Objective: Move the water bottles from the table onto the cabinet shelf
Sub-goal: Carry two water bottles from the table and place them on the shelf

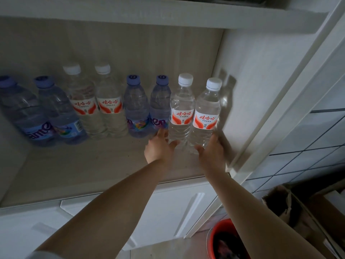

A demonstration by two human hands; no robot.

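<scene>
On the cabinet shelf [93,165] we see eight water bottles [110,101] upright in a row. Our left hand [160,146] and right hand [211,152] each cup the base of one of the two rightmost white-capped bottles [205,116], fingers loosely wrapped.

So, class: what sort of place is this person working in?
Probably a home kitchen or storage corner: a white cabinet shelf lined with water bottles, tiled wall, and a red bucket on the floor.
</scene>
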